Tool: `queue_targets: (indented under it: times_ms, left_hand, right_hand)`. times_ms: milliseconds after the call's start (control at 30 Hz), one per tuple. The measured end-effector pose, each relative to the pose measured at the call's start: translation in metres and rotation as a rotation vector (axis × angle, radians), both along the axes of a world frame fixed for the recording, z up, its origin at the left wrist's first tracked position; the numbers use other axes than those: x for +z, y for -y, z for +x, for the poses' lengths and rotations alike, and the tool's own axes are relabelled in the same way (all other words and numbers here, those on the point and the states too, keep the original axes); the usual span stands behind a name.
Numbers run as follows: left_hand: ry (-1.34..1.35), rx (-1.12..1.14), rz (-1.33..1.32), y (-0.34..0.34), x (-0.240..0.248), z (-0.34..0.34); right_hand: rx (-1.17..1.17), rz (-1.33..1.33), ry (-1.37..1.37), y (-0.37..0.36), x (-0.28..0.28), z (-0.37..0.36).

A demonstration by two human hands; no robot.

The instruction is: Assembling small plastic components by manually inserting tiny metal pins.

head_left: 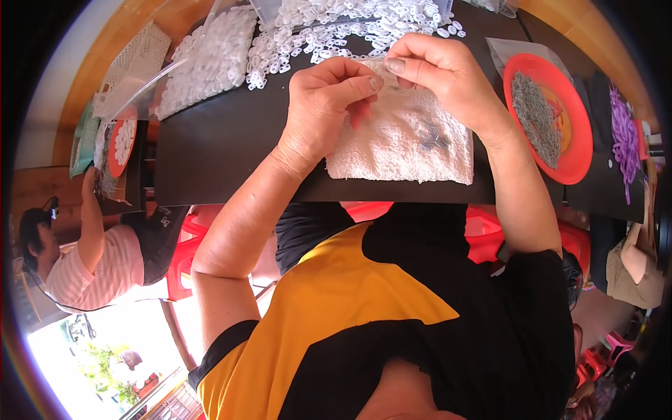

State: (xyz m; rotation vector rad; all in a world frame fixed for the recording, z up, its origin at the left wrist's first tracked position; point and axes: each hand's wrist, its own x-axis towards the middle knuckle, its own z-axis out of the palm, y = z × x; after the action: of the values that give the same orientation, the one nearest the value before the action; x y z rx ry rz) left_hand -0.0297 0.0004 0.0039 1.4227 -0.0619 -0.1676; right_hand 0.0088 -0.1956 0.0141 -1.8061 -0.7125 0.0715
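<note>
While the thumb and index finger of the left hand [336, 98] close in a pinch at upper centre, those of the right hand [444, 73] pinch just beside; any part gripped cannot be made out. Beneath lies a white towel [392, 157], bearing small grey pieces [433, 137] right of centre. These 2-handed-scale parts should handle as light and stiff; hold by an edge. Loose white plastic pieces [297, 43], top centre, look smooth, probably slippery; pinch their rims. A red plate [577, 148] holds grey hardware [535, 119] at upper right.
</note>
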Motion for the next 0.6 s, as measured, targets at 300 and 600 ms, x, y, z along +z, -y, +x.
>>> queue_targets:
  times_ms: [300, 600]
  left_hand:
    - [0.247, 0.020, 0.197, 0.003, -0.005, -0.009]
    - [0.192, 0.048, 0.184, -0.001, -0.010, -0.010]
  right_hand:
    - [0.058, -0.040, -0.227, -0.004, 0.002, -0.003]
    - [0.153, -0.086, -0.218, -0.001, 0.000, -0.003]
